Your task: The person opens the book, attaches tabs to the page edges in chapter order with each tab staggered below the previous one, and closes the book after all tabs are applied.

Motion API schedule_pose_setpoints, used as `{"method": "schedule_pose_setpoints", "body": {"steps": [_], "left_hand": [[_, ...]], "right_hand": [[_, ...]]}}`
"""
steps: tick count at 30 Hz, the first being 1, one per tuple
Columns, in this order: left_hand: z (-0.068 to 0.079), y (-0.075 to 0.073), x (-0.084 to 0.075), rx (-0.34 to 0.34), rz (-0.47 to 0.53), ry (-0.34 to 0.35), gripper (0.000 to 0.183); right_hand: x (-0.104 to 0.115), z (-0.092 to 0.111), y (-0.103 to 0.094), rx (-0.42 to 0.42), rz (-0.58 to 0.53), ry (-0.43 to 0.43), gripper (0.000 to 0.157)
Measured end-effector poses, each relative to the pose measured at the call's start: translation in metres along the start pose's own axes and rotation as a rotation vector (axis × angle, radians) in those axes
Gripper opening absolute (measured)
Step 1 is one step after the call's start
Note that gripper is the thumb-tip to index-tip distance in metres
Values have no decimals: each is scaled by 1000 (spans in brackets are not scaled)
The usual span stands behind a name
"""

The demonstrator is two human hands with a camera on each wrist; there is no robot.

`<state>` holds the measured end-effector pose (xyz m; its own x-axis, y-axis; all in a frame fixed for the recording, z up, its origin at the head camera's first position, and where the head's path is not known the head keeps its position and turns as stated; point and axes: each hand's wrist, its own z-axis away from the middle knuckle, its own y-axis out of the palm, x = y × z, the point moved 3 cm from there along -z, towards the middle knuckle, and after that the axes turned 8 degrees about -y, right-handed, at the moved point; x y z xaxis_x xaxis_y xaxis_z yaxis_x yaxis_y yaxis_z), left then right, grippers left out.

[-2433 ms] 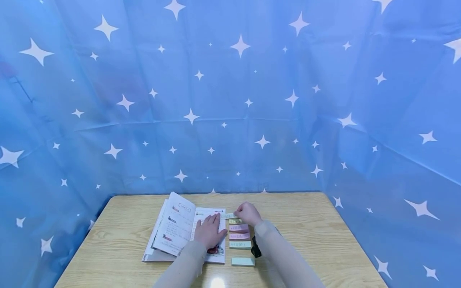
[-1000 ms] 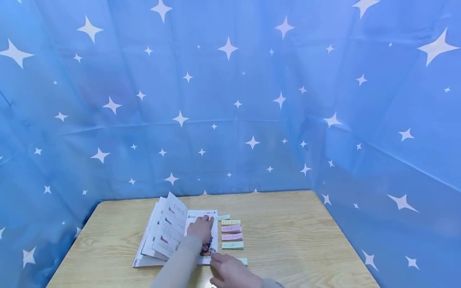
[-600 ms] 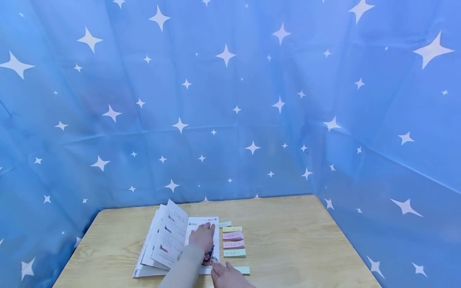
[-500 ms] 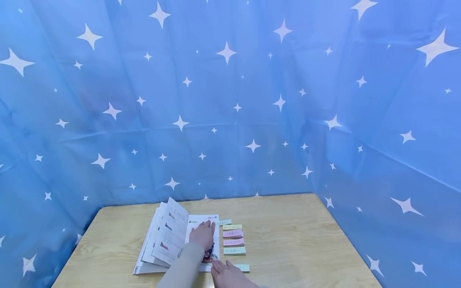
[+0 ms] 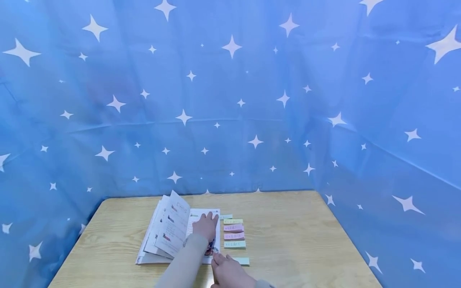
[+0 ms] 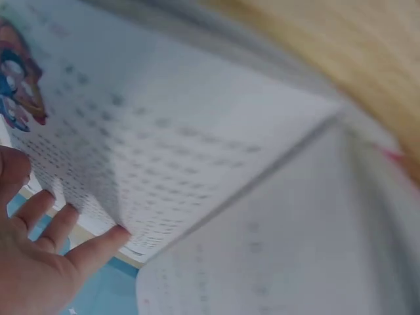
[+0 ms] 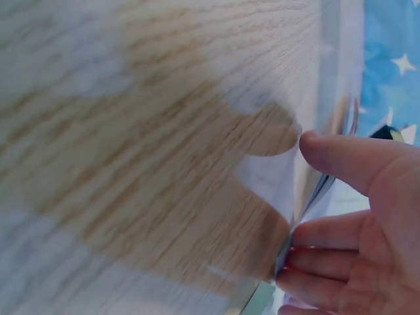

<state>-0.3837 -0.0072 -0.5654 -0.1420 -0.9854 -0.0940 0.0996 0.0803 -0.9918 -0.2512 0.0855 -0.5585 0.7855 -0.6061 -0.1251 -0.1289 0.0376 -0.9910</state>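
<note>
An open book [image 5: 173, 228] lies at the left of the table, its left-hand leaves standing partly raised. My left hand [image 5: 205, 227] rests on the right-hand page with fingers spread; the left wrist view shows its fingertips on the printed text [image 6: 177, 141]. My right hand [image 5: 230, 272] is at the book's lower right corner. In the right wrist view its straight fingers [image 7: 328, 233] touch the book's edge [image 7: 319, 193], with the thumb apart from them. A pale green sticky note [image 5: 226, 217] sticks out from the page's upper right edge.
Right of the book runs a column of labelled sticky notes: yellow [image 5: 233, 221], pink [image 5: 233, 227], another pink and green [image 5: 235, 244]. A green sticky pad [image 5: 243, 261] lies below, partly behind my right hand. A blue star-patterned curtain [image 5: 230, 100] hangs behind the wooden table [image 5: 288, 240].
My right hand has left the pale green note, which it pinched at the page's upper edge, and moved down to the book's lower corner. My left hand stays on the page.
</note>
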Motion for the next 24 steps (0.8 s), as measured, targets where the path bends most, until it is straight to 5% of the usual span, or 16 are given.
{"method": "schedule_pose_setpoints", "body": {"steps": [6, 13, 24], "left_hand": [[-7, -4, 0, -3, -6, -35, 43], [-8, -9, -9, 59, 44, 14, 41], [-3, -6, -9, 117, 63, -44, 45]], "right_hand": [[-1, -4, -4, -25, 0, 4, 68], [-10, 2, -8, 37, -67, 76, 69], [-1, 7, -3, 20, -47, 39, 66]]}}
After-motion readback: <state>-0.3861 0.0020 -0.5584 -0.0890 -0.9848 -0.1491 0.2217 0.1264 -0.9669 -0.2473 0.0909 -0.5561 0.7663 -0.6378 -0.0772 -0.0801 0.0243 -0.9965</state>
